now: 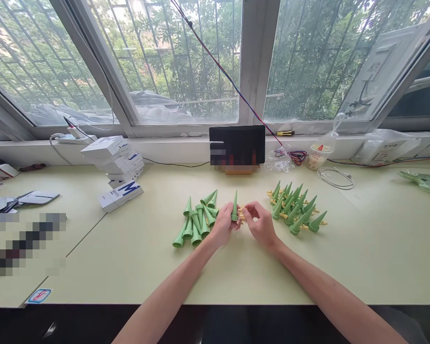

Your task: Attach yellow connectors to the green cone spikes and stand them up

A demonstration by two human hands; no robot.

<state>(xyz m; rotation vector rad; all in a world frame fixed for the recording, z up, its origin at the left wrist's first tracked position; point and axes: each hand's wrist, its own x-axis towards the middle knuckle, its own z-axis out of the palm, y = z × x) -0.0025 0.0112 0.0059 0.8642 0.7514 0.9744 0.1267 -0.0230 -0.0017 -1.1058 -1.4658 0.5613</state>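
Note:
A green plastic watering spike (234, 209) stands point up in my left hand (224, 224), its fingers wrapped round the wide base. Close against its right side, my right hand (258, 220) pinches at a small yellow valve (241, 211). Other yellow bits show between the two hands, and whether they lie on the table or in my fingers I cannot tell. Left of my hands lies a loose pile of green spikes (196, 224), most without visible yellow parts. On the right, several spikes fitted with yellow valves (295, 208) stand in a group with their points up.
A dark-screened tablet (237, 145) leans on a stand at the back. White boxes (111, 160) are stacked at the back left, with another box (121, 196) in front. A lidded cup (318, 155), a coiled white cable (336, 178) and plastic bags line the back right.

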